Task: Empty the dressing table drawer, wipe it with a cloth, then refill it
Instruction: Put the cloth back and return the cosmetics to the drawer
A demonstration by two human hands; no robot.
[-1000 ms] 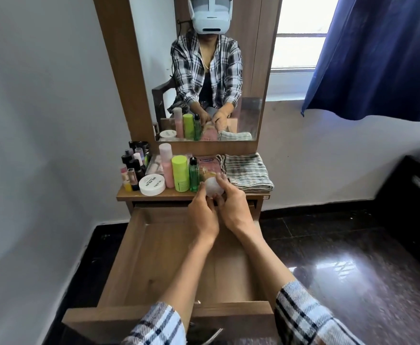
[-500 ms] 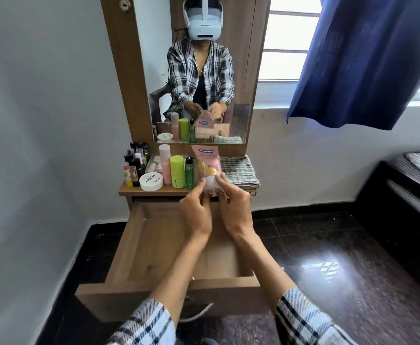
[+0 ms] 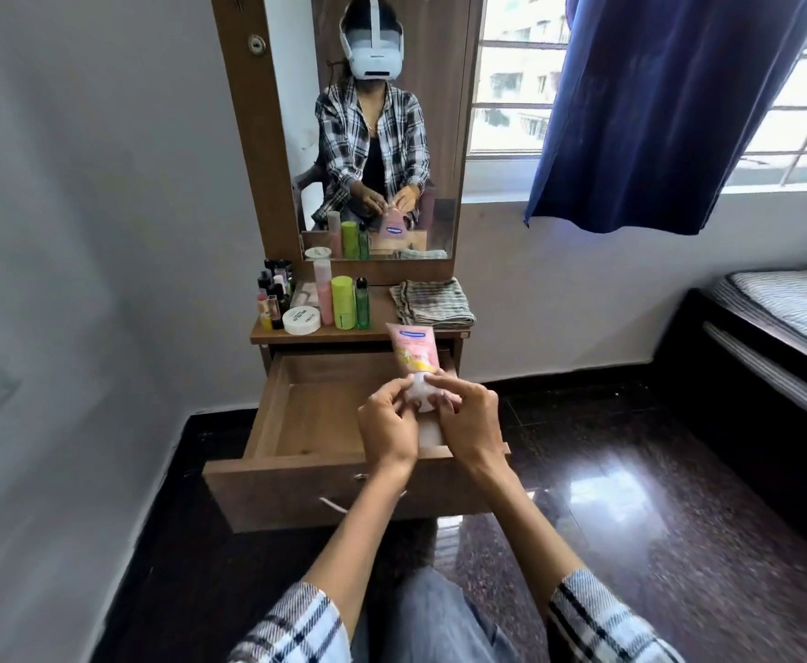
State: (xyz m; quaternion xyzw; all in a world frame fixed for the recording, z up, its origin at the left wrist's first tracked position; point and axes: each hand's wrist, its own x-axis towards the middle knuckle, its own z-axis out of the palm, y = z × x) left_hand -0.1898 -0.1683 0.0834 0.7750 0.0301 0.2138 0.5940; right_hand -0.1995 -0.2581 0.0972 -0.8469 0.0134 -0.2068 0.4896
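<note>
We see the dressing table (image 3: 363,333) against a white wall, its drawer (image 3: 296,413) pulled out over dark tiles, the folded cloth (image 3: 432,303) beside bottles on top. Our left hand (image 3: 387,430) and right hand (image 3: 471,423) pinch the pink tube (image 3: 413,349) by its white cap, upright above the drawer

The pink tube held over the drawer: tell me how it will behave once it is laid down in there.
The pink tube looks soft-walled and flattens toward its sealed end, so it probably lies flat rather than rolls. Its round white cap, pinched by the left hand and right hand, is the wider end; stood on it in the drawer, it may tip.
</note>
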